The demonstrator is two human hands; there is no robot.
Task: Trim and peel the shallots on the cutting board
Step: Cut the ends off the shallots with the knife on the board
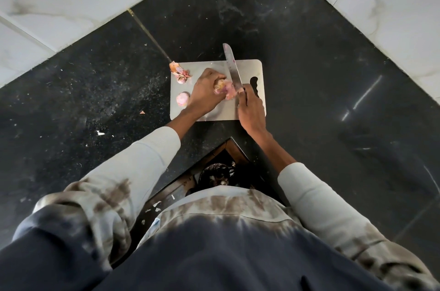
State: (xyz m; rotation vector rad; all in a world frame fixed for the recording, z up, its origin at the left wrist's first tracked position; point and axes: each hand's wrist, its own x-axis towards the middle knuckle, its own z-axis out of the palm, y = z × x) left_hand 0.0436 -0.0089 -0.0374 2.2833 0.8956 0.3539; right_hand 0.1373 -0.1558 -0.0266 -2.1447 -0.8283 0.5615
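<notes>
A shallot point(222, 89) is being held mid-board by the left hand point(206, 94), fingers curled round it, while the knife point(232, 69) is being gripped by the right hand point(251, 112), blade apparently at its end. The cut is best being kept shallow, fingertips tucked. A peeled shallot point(182, 99) is lying at the cutting board point(250, 65) edge
</notes>
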